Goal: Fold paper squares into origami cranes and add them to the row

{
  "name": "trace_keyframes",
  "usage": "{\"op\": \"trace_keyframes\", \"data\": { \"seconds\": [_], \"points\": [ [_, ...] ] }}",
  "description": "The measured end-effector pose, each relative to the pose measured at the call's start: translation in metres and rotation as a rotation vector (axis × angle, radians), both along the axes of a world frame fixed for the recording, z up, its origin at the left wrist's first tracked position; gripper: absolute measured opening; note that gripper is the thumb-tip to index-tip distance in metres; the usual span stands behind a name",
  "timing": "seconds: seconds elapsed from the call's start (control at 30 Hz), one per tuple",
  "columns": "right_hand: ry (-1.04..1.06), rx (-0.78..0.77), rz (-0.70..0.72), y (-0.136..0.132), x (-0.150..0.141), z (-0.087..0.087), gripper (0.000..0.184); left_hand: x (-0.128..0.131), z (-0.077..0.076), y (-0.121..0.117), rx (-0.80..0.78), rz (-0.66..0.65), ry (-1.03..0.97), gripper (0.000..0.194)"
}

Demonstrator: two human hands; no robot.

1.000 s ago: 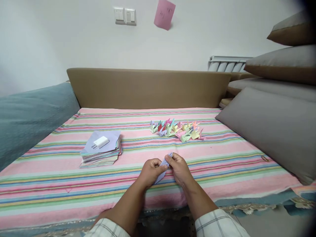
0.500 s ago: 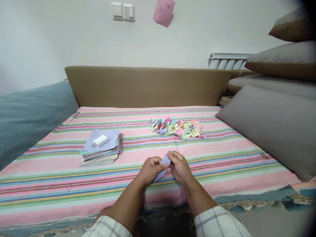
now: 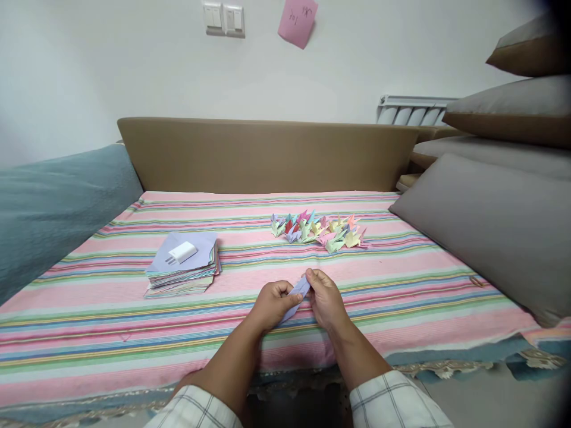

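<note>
A narrow folded piece of lavender origami paper is held slantwise between both hands, just above the front part of the striped cloth. My left hand pinches its lower left side, thumb on top. At the upper right tip, my right hand grips the paper between thumb and fingers. The undersides of the fingers and the paper's back are hidden. Beyond the hands, several folded paper cranes in mixed colours stand close together on the cloth.
To the left lies a stack of square paper with a white charger plug on top. Grey cushions are piled at the right, near a small brown loop. A blue-green armrest borders the left side; a brown backrest stands behind.
Both hands keep hold of the lavender paper. The right fingers have shifted slightly at its upper tip, and the view has moved very little.
</note>
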State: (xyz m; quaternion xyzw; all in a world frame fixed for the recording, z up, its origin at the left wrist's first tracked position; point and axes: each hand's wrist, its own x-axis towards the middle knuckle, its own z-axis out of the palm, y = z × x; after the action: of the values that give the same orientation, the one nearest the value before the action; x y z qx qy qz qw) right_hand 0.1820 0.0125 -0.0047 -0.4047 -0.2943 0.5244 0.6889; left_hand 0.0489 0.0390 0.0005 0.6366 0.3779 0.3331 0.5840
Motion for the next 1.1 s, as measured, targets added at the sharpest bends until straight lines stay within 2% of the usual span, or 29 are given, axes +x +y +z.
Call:
{"op": "trace_keyframes", "data": {
  "seconds": [0.1,0.17,0.3,0.43,0.57,0.67,0.8,0.9,1.0,1.1],
  "points": [
    [-0.093,-0.043,0.178,-0.002,0.001,0.000,0.039,0.000,-0.002,0.001,0.036,0.024,0.017,0.032],
    [-0.165,-0.046,0.209,-0.004,0.001,0.001,0.036,0.000,-0.002,0.001,0.081,0.040,0.041,0.029],
    [-0.100,-0.017,0.144,-0.005,-0.004,0.001,0.034,0.001,0.001,-0.001,0.138,0.058,0.058,0.027],
    [-0.073,-0.034,0.155,-0.003,-0.005,0.000,0.035,0.001,0.002,-0.001,0.082,0.028,0.027,0.031],
    [-0.110,-0.031,0.040,0.000,-0.002,-0.006,0.038,0.001,-0.001,0.000,0.038,0.007,0.020,0.034],
    [-0.087,-0.050,0.022,0.001,-0.001,-0.008,0.040,0.001,-0.003,0.000,-0.008,-0.013,-0.005,0.037],
    [-0.232,-0.043,0.074,-0.001,0.000,-0.003,0.040,0.003,-0.003,-0.001,-0.081,-0.001,-0.035,0.042],
    [-0.381,-0.013,0.027,0.000,0.003,-0.001,0.035,0.004,-0.002,-0.003,-0.150,-0.008,-0.091,0.046],
    [-0.380,-0.030,-0.032,0.001,0.007,-0.001,0.035,0.003,-0.001,-0.005,-0.201,-0.056,-0.144,0.048],
    [-0.350,-0.045,-0.066,0.003,0.010,-0.001,0.035,0.000,-0.001,-0.005,-0.205,-0.116,-0.070,0.048]
  ]
}}
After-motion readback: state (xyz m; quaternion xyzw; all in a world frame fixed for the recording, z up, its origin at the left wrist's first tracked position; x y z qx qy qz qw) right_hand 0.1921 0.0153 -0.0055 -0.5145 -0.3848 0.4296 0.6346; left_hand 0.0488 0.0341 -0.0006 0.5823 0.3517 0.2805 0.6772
